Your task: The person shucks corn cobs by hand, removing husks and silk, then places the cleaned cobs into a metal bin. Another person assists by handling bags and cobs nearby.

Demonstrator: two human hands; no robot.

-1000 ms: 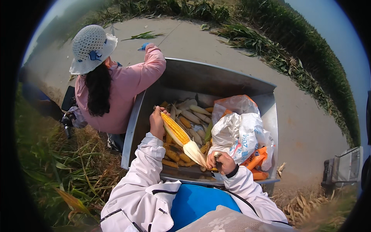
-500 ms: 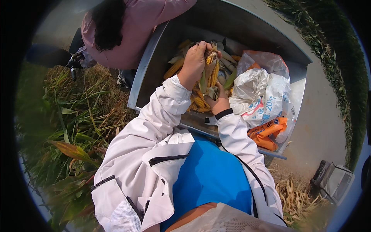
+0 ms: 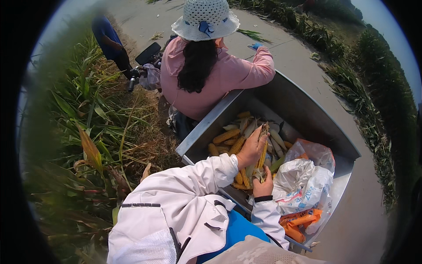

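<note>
A yellow ear of corn (image 3: pixel 263 157) with husk still on it stands nearly lengthwise between my hands, over a metal cart box (image 3: pixel 323 121). My left hand (image 3: pixel 250 150) is closed round its far end, where dry husk sticks up. Lower down, my right hand (image 3: pixel 263 186) grips the near end, with peeled husk about the fingers. Beneath and beside them lie several bare yellow cobs (image 3: pixel 223 137) and, farther right, some ears in pale husk (image 3: pixel 278 140).
A white plastic sack (image 3: pixel 292 176) and an orange bag (image 3: pixel 300 222) fill the box's right side. Ahead sits a person in a pink jacket (image 3: pixel 237 72) and white hat at handlebars; another person (image 3: pixel 107 39) is far left. Corn plants (image 3: pixel 83 132) border the left, a paved road (image 3: pixel 299 57) the right.
The view has tilted up, bringing the pink-clad person's hat and the road ahead into sight. Both hands keep hold of the ear, whose yellow kernels now show less at the far end.
</note>
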